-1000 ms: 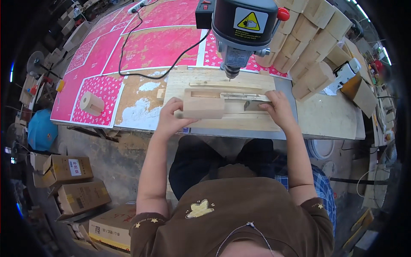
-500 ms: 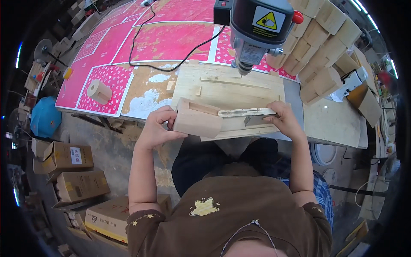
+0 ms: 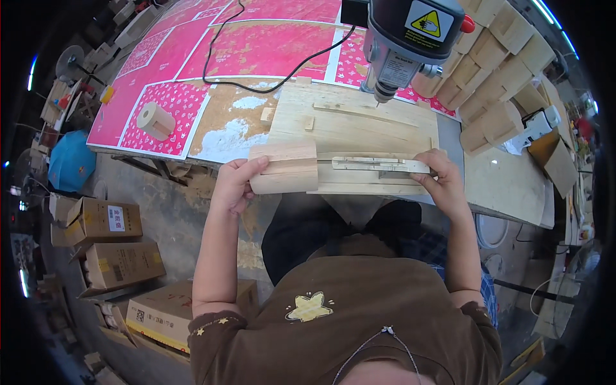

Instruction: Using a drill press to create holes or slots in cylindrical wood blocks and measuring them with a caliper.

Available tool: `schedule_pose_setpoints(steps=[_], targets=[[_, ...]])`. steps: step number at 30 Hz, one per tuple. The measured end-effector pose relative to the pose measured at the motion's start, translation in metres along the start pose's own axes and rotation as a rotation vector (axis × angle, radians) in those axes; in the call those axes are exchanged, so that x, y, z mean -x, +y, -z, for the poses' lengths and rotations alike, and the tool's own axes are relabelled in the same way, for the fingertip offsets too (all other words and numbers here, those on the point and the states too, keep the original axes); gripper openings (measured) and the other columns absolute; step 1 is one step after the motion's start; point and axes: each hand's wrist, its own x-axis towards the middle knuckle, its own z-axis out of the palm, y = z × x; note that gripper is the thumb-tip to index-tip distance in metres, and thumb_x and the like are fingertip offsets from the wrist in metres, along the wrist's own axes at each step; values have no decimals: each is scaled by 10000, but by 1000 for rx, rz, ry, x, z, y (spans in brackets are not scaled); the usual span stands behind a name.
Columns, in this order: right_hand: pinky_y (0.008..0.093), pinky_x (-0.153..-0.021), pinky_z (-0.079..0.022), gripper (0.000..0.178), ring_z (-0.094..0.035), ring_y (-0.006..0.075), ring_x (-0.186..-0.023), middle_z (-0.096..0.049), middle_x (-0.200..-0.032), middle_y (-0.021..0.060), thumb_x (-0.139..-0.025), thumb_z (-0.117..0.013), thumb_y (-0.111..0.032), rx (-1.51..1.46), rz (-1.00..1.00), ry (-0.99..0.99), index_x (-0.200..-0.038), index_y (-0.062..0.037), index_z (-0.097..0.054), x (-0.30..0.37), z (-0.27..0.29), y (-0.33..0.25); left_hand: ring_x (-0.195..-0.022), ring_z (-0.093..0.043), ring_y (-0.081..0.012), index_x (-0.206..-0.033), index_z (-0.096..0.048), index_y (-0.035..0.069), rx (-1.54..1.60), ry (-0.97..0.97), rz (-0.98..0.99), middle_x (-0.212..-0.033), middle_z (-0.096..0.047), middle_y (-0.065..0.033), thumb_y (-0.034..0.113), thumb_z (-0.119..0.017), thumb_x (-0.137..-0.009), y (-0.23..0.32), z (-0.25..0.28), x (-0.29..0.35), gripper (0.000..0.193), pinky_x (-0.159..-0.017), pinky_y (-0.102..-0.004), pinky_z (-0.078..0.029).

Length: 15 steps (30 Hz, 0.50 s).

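Observation:
My left hand (image 3: 236, 181) grips the left end of a pale wooden block (image 3: 285, 181) with rounded sides, thumb on top and fingers partly hidden beneath. A shallow lengthwise band runs along the block's upper face. To its right, my right hand (image 3: 444, 181) pinches the right end of a narrow, pale, marked strip (image 3: 369, 164). Below that end shows a small grey plate (image 3: 393, 174). The strip's left end is just apart from the block. Both are held over the near part of a plywood board (image 3: 292, 125) with wooden rails on it.
A drill press (image 3: 407, 58) stands beyond the board, its chuck (image 3: 385, 92) above the board's far side. Stacked wooden blocks (image 3: 487, 61) rise at the far right. White powder (image 3: 228, 138) and a short wooden cylinder (image 3: 156, 120) lie left; cardboard boxes (image 3: 122, 263) sit on the floor.
The block has rolled in my left hand; its rectangular opening no longer shows on top. It now lies more level. My right hand still holds the strip, slightly farther right in view.

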Motion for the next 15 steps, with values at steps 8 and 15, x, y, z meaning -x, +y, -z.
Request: schedule_pose_setpoints(steps=[8,15], targets=[[261,-687,-411,229,-531,161,-797,-560,-856,49,-742,-681,18,-203,-58,18,-963,-16,-632,3,-8,21,-392,-402,-48,-683,-596,20,-3,-30,72,-518,-516,1,278,-749,-752,-5,-27,-8,308,-361,-201,-284],[256,-725,-409,200,-524,145,-832,-547,-874,35,-753,-671,17,-239,-162,-50,-946,-15,-626,8,-13,34,-436,-425,-54,-782,-617,-11,-54,-153,147,-601,-554,-17,329,-706,-798,-15,-59,-20,352,-388,-209,-290]])
